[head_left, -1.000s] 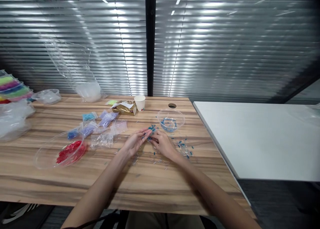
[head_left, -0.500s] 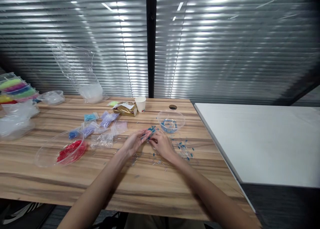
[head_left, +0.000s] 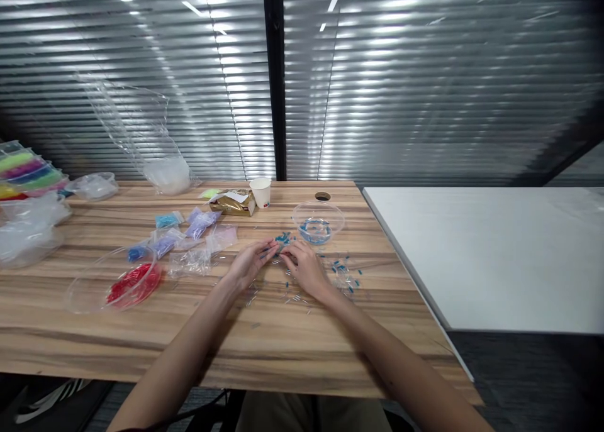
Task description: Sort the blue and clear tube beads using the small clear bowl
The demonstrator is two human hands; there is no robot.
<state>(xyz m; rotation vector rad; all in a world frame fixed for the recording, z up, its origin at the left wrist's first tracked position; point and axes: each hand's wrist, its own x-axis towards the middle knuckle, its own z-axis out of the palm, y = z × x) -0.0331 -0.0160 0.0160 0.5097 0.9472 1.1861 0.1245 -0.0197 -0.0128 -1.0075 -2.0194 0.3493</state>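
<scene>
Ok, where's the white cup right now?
In the head view, the cup stands near the wooden table's far edge, just right of the gold packet.

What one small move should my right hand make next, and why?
I'd probably have your right hand pinch one blue piece from the cluster by your fingertips and carry it to the clear bowl just beyond: blue pieces already lie there, while clear pieces are scattered nearby.
</scene>
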